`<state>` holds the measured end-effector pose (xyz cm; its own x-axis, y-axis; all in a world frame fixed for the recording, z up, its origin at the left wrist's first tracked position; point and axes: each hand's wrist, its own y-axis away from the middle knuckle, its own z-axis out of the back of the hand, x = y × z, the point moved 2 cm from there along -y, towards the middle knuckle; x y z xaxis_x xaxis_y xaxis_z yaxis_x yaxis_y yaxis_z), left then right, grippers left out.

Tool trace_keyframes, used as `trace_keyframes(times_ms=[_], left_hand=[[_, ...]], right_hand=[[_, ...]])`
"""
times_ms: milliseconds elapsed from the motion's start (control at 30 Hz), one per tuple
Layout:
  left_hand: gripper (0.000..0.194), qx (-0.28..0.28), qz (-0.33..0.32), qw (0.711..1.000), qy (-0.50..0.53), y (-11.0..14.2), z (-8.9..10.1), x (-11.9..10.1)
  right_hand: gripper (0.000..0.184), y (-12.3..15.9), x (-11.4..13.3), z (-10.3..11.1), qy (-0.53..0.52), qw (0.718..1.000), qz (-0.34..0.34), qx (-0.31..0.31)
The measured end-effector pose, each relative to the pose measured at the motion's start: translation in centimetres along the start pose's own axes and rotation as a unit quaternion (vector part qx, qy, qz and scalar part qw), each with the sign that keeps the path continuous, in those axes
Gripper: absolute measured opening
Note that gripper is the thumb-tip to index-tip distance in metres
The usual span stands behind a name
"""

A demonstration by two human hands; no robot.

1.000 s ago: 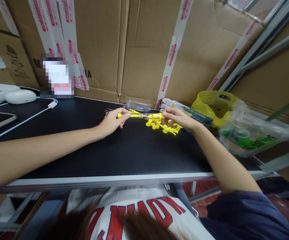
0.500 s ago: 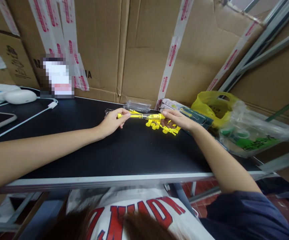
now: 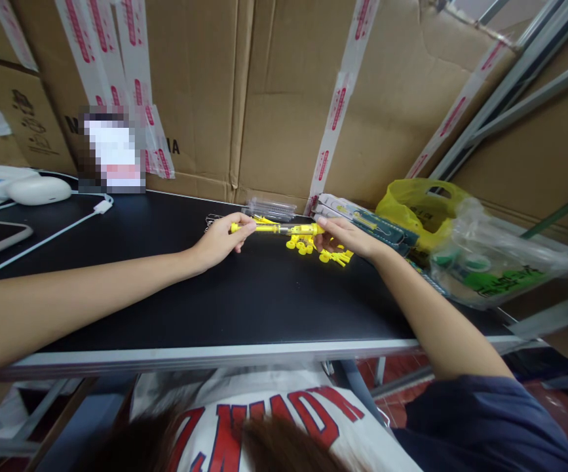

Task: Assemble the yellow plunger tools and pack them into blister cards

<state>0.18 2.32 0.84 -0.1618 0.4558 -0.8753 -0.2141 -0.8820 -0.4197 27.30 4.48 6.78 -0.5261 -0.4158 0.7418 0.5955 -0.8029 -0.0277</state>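
nearest, the pale front edge of the black tabletop is seen, and both forearms are stretched over it from either side, so that the middle is left bare beneath the work. above the surface, a slim, clear-and-yellow pen-like tube is held level between the two hands. its yellow tip is pinched by the left hand, the thumb and fingers brought together on it; its thicker yellow end is clasped by the fingers of the right hand. each grip is thus clamped on one end, probably so that the tube is steadied and lined up along its length, with the middle unobstructed. just behind and partly under the right hand, small yellow pieces are strewn in a loose group, seemingly placed where they can be reached easily. to the right, a crumpled clear bag is set well apart from the tube, with a yellow bag beside it and a flat box next to that, perhaps pushed aside for elbow room. beyond the hands, clear tubes are laid side by side, apparently so that they are not scattered. everything is backed by tall cardboard; its tape print cannot be read.
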Motion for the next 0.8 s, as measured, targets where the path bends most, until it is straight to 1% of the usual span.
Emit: trace_keyframes(times_ms=[133,200,267,367,467,533,667,800], left_hand=[[0.031,0.001,0.002,1.000,0.003,0.07,-0.04,-0.18],[0.031,-0.001,0.003,1.000,0.004,0.10,-0.06,-0.27],[0.031,0.000,0.002,1.000,0.005,0.09,-0.07,-0.27],[0.030,0.001,0.004,1.000,0.006,0.03,-0.05,-0.07],[0.030,0.003,0.006,1.000,0.007,-0.07,0.00,0.20],[0.029,0.006,0.005,1.000,0.010,-0.12,0.00,0.29],[0.029,0.010,0.004,1.000,0.015,-0.08,-0.06,0.17],[0.027,0.007,0.004,1.000,0.014,0.06,-0.12,-0.14]], right_hand=[[0.046,0.06,0.17,0.02,-0.035,0.999,0.009,0.017],[0.042,0.05,0.14,0.02,-0.046,0.999,0.013,0.020],[0.046,0.02,0.02,0.02,-0.042,0.999,0.006,0.018],[0.056,-0.03,-0.19,0.05,-0.018,1.000,-0.009,0.011],[0.062,-0.08,-0.23,0.06,0.010,1.000,-0.008,0.008],[0.058,-0.11,-0.16,0.02,0.013,1.000,-0.001,0.006],[0.041,-0.13,0.09,-0.14,-0.019,1.000,0.019,-0.007],[0.041,-0.09,0.26,-0.28,-0.031,0.999,0.036,-0.018]])
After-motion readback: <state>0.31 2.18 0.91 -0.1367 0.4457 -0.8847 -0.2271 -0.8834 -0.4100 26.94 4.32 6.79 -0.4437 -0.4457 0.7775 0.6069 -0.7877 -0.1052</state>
